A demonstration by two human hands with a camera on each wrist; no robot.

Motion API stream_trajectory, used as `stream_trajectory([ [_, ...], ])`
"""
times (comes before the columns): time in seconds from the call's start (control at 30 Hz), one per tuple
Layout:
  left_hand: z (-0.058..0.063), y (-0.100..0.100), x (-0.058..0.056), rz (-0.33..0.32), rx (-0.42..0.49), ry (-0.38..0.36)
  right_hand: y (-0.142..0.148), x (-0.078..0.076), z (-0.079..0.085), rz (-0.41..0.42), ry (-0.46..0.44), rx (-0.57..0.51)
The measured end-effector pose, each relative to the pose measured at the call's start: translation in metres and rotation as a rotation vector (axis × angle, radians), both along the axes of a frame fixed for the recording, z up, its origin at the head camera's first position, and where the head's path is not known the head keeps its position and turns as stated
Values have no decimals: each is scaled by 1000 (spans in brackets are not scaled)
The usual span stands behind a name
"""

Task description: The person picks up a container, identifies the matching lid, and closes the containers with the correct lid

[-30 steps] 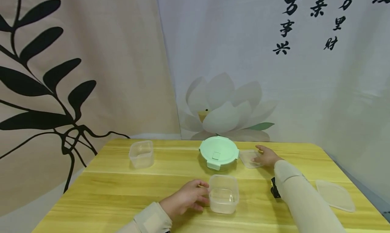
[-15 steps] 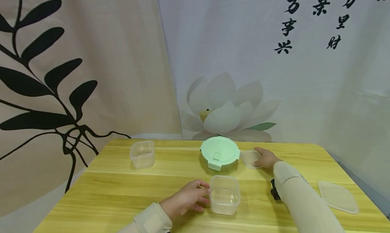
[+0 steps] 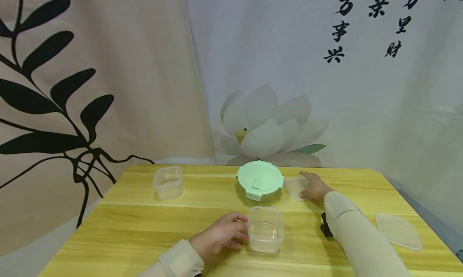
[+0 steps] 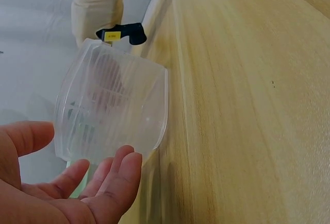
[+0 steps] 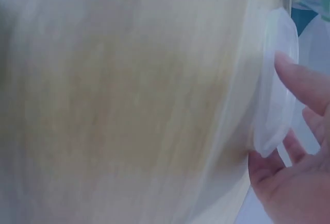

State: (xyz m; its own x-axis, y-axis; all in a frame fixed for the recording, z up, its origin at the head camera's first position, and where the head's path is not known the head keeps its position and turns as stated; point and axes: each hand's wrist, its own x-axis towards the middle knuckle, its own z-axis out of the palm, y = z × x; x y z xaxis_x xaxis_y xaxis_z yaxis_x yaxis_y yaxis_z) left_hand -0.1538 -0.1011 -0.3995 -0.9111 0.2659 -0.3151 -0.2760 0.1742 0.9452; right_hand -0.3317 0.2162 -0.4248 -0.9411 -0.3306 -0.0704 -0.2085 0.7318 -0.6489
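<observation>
In the head view, my left hand (image 3: 222, 235) is at the left side of a clear plastic food container (image 3: 265, 230), fingers loosely bent. The left wrist view shows its fingertips (image 4: 131, 162) right at the container's wall, with the thumb spread apart. Farther back, my right hand (image 3: 314, 186) holds a translucent square lid (image 3: 296, 188) at its right edge. Thumb and fingers span that lid in the right wrist view, the thumb over its face (image 5: 278, 87) and the fingers along the other edge. Just left of this lid stands a round container with a mint-green clip lid (image 3: 260, 178).
A second clear container (image 3: 168, 183) stands at the back left of the wooden table (image 3: 144, 232). Another, larger translucent lid (image 3: 398, 231) lies at the right, beyond my right sleeve (image 3: 361, 232). A printed cloth (image 3: 267, 48) hangs behind the table.
My right hand has come down onto the square lid, its thumb and fingers closing in at the edge. My left hand and the container beside it have stayed in place.
</observation>
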Motion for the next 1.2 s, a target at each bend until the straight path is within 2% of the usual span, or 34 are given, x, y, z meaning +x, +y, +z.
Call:
stream_trajectory([
  [0.13, 0, 0, 0, 1, 4, 0, -3, 4, 2, -44, -46, -46],
  [0.43, 0, 1, 0, 6, -3, 2, -3, 9, 0, -104, -83, -30],
  [0.67, -2, 0, 0, 10, -3, 12, -1, 14, 1, -101, -130, -136],
  [0.87, -4, 0, 0, 12, 4, 16, 3, 20, 3, -101, -101, -194],
  [1.1, -1, 0, 1, 6, 8, 11, 6, 29, 7, -139, -178, -303],
  [1.2, 1, 0, 2, 6, 7, 13, 7, 33, 8, -154, -188, -299],
])
